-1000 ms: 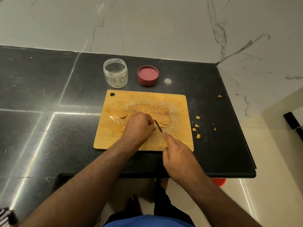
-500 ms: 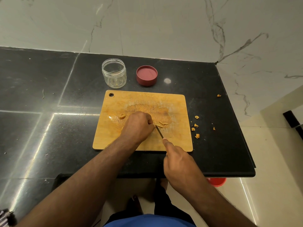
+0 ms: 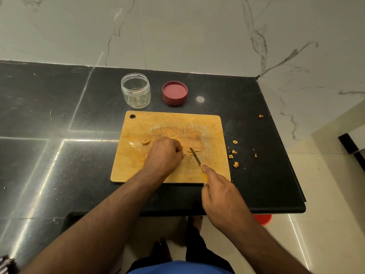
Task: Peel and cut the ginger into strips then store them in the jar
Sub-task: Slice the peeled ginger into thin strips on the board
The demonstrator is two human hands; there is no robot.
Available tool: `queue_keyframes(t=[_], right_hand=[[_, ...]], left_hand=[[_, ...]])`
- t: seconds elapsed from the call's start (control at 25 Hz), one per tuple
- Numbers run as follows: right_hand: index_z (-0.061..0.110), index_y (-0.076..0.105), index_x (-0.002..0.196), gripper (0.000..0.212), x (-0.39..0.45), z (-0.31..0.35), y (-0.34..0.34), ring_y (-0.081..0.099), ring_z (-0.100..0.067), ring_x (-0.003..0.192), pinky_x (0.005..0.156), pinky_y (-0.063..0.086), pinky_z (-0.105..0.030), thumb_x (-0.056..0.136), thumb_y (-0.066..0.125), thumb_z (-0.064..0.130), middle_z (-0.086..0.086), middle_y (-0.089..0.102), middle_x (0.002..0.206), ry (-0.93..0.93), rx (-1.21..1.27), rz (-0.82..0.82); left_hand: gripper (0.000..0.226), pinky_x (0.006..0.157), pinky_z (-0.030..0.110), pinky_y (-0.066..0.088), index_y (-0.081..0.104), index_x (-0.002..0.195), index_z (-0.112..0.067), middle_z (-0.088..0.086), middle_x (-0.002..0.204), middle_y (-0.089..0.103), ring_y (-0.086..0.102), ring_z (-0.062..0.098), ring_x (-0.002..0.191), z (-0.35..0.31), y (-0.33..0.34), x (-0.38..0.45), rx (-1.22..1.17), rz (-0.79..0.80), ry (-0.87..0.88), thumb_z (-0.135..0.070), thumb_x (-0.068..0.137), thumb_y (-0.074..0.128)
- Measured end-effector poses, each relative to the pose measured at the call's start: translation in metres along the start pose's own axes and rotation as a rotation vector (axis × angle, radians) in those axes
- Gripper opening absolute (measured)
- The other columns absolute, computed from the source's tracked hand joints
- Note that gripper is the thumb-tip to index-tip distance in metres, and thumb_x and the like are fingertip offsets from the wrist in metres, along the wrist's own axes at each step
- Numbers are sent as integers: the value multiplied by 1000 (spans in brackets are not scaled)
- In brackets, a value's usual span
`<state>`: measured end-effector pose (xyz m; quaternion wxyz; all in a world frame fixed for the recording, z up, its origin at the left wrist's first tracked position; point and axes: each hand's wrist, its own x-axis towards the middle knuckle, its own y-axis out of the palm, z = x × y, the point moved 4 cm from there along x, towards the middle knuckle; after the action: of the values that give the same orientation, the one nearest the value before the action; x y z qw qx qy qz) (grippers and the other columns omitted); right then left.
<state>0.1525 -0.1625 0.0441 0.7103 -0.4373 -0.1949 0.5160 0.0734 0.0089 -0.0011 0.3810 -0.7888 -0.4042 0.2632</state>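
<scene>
Black counter [image 3: 59, 165]: left hand [image 3: 164, 155] fisted, right hand [image 3: 223, 192] (knife [image 3: 195, 156] angled).

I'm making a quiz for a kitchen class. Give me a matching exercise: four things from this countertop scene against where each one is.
Things:
1. clear plastic jar
2. dark red round lid
3. small yellow-handled knife
4. orange peel scraps

Places:
A. on the black counter, right of the wooden board
B. in the right hand
C. behind the board's holed corner
D. upside down, right of the jar

Pairs: 1-C, 2-D, 3-B, 4-A
</scene>
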Motion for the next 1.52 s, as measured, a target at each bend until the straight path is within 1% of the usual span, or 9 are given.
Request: queue_keyframes(t=[0.36,0.48,0.56,0.72,0.8,0.92,1.28,1.44,1.52], right_hand=[[27,29,152,51,19,8,13,56,-13,102,83,50,-29,103,39,21,0,58,123,-51,-26,39],[28,28,152,51,23,7,18,56,-16,100,81,50,-32,102,37,22,-1,57,120,-45,-61,60],[29,26,152,51,24,6,20,56,-18,97,75,47,-31,102,36,22,-2,56,117,-37,-91,74],[31,22,153,54,22,4,20,57,-24,99,77,47,-36,102,33,21,-3,54,118,-30,-117,101],[30,20,154,55,23,4,20,56,-26,99,74,43,-35,102,33,19,-3,53,120,-33,-136,108],[30,17,155,57,22,4,21,56,-25,95,70,38,-33,101,32,17,-3,51,120,-33,-162,123],[32,11,156,57,8,-6,15,54,-17,89,71,47,-34,103,30,22,-1,50,118,-40,-175,164],[36,17,154,54,-5,-15,9,55,-13,93,77,50,-33,104,33,26,5,52,119,-14,-131,126],[37,21,153,53,-11,-17,2,56,-10,92,81,52,-33,104,36,26,8,53,116,-9,-63,55]], left_hand=[[21,73,25,49,73,108,-18,-3,102,70,63,11,92,0,-2,-2,-46,-19,-68,-22,88,75],[25,71,25,49,69,113,-22,-5,97,70,63,11,89,1,-2,0,-75,1,-77,-22,88,73],[30,70,26,48,68,118,-28,-7,94,68,61,9,87,0,-2,2,-72,33,-52,-21,89,72],[23,70,20,39,72,107,-33,-6,103,55,51,5,90,-4,-7,6,-1,134,38,-18,90,72],[20,73,23,45,74,102,-32,-5,106,55,55,7,93,-6,-10,12,24,198,81,-16,90,71],[15,76,27,52,74,94,-29,-2,108,57,56,12,94,-14,-14,20,104,277,107,-15,90,69],[15,79,25,44,77,96,-27,-10,106,57,51,9,100,-20,-17,32,174,349,86,-16,87,74],[16,82,24,46,77,98,-25,-6,117,63,55,10,106,-18,-15,30,138,350,77,-13,89,72],[17,76,17,45,77,99,-24,-6,116,67,56,7,102,-15,-20,27,74,307,79,-12,91,69]])
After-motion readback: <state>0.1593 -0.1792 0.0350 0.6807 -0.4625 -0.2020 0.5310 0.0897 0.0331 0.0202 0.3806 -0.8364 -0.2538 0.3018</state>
